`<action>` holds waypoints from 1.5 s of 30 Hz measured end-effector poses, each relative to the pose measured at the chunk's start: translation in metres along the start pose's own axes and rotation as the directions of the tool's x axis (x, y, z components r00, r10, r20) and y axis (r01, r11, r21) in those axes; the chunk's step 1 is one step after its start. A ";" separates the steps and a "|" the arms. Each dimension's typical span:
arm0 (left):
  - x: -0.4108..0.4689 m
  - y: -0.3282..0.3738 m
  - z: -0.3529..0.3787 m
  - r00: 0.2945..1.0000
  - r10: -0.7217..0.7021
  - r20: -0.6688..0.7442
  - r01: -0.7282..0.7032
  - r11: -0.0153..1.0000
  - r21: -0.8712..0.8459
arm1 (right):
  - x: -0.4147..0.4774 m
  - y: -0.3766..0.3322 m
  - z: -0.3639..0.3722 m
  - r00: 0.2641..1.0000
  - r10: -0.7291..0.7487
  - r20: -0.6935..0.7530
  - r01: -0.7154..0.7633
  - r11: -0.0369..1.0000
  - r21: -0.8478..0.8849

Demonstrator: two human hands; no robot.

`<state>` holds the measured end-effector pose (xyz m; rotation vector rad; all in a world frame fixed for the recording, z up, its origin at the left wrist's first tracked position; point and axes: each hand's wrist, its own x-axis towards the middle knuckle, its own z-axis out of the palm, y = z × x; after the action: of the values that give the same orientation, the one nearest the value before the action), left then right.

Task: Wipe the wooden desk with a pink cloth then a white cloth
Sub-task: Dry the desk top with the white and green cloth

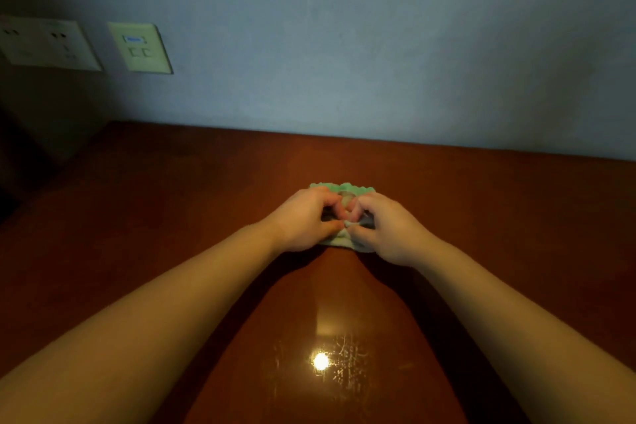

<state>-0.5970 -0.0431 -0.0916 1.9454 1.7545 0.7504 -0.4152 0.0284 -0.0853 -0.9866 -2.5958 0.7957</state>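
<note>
Nearest the viewer, forearms: both bare, stretched forward over the desk point(516, 234) and converging toward its middle.
Glare spot point(320, 361): a bright light reflection on the glossy reddish-brown wood, between the forearms and well short of the fingers.
Left hand point(306, 217): palm down, fingers curled, thumb and fingertips pinching the cloth point(344, 188).
Right hand point(385, 227): palm down, fingers curled, pinching the same cloth just beside the left thumb.
Cloth: bunched on the desk under both hands; pale, its ruffled edge greenish in this light and showing just beyond the fingertips.
Wall point(344, 45): blue-grey, meeting the desk beyond the fingers.
Socket plate point(48, 43): on the wall, far left of the fingers.
Switch plate point(139, 46): just right of the socket plate.
</note>
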 end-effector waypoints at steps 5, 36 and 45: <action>-0.019 -0.012 0.002 0.999 0.045 0.029 -0.042 0.995 -0.087 | -0.020 0.011 0.010 0.994 -0.106 0.014 0.105 0.991 0.081; 0.042 -0.007 -0.007 0.995 -0.066 -0.078 0.066 0.998 -0.007 | 0.042 0.022 -0.009 0.998 0.006 -0.061 -0.004 1.000 0.025; 0.031 -0.024 -0.005 1.000 0.005 -0.025 -0.006 0.999 -0.038 | 0.032 0.029 -0.005 0.996 -0.064 -0.065 0.068 0.996 0.062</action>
<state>-0.6169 -0.0102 -0.0989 1.9242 1.7373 0.8067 -0.4218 0.0695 -0.0967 -0.8884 -2.5194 0.8122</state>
